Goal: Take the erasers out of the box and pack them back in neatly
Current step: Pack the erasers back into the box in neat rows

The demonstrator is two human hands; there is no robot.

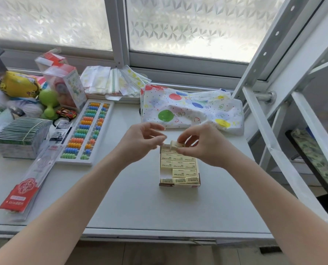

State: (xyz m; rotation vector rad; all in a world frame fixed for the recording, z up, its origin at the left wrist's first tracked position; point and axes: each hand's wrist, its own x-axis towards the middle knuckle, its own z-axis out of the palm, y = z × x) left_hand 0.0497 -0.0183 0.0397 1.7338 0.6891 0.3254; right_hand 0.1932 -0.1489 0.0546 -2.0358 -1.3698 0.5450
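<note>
The box of cream erasers sits open near the middle of the white table, mostly filled in flat rows, with a gap at its near left corner. Above its far end, the right hand pinches one eraser between thumb and fingers; the left hand meets it, fingertips seemingly touching the eraser's left end. Packing looks nearly done. An abacus lies to the left.

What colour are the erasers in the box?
Pale yellow erasers, seen best in the head view.
</note>
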